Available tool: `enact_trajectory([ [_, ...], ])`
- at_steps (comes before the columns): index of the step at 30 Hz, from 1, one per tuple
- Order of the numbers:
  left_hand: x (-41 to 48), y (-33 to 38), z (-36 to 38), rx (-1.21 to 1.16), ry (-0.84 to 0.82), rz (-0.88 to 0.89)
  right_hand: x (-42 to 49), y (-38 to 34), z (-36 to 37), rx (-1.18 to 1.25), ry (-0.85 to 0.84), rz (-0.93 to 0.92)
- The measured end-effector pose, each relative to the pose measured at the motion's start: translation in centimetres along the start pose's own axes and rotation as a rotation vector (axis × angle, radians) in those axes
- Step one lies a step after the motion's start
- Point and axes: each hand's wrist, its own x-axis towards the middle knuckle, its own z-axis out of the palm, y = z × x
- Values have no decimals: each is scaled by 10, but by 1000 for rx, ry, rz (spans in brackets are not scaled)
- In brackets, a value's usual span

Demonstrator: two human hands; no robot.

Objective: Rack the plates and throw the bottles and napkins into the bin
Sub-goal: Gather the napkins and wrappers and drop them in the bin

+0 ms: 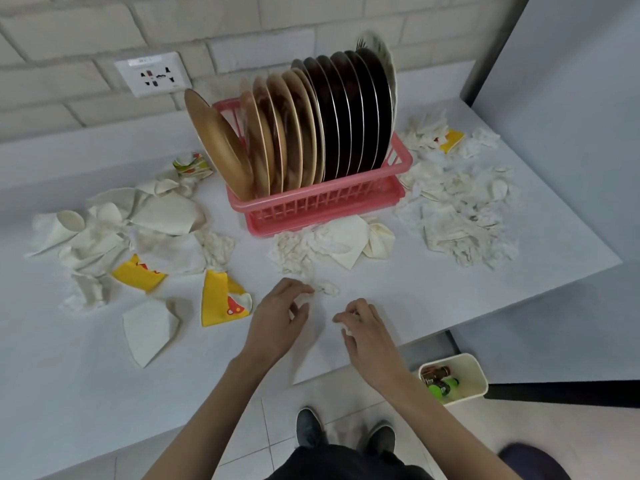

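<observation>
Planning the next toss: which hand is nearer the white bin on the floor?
Right. The right hand hovers up-left of the bin; the left hand is farther left.

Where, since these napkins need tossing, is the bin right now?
In the head view the bin stands on the floor at lower right, below the near edge of the table, just right of the right hand, with bottles inside.
</observation>
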Motion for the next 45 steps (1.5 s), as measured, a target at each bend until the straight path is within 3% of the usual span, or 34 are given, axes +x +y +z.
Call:
enact_trajectory([
  [11,30,0,17,202,-191,-4,9,8,-11,274,51,134],
  [15,18,0,10,19,-144,38,16,6,-13,312,58,199],
  [20,-2,6,-4,-233,-46,-70,20,9,-11,293,86,204],
  [27,-16,-7,-3,-218,29,-281,22,9,-15,289,42,231],
  [33,-17,-2,-2,-355,47,-257,21,13,-20,323,12,220],
  [38,-17,-4,3,-466,53,-266,18,5,-30,581,30,294],
  [45,-14,4,1,-645,-47,-322,7,-4,-19,619,84,321],
])
